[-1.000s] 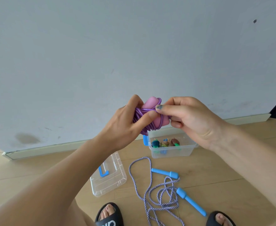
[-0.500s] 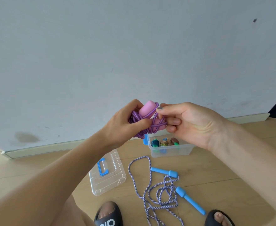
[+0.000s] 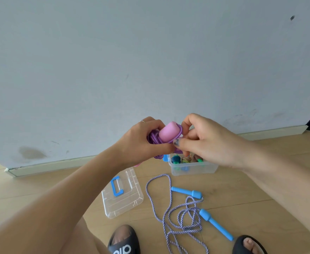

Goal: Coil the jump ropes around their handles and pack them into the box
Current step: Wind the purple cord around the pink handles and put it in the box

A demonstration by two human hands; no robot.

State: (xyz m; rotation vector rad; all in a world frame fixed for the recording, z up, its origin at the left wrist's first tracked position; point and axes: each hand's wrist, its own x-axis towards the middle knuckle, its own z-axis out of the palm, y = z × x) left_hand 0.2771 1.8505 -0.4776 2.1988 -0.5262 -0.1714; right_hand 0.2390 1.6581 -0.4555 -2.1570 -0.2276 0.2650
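- Setting: a room in a home — light wood plank floor meeting a plain pale painted wall at a low skirting board.
- Domestic cues: slip-on sandals worn indoors, a small plastic storage box on the floor.

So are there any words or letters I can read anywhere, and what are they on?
"alo": white letters on the black slipper on the left foot, cut off by the picture's bottom edge, so there may be more.
No other text: none shows on the clear box, its lid, the blue handles or the wall.
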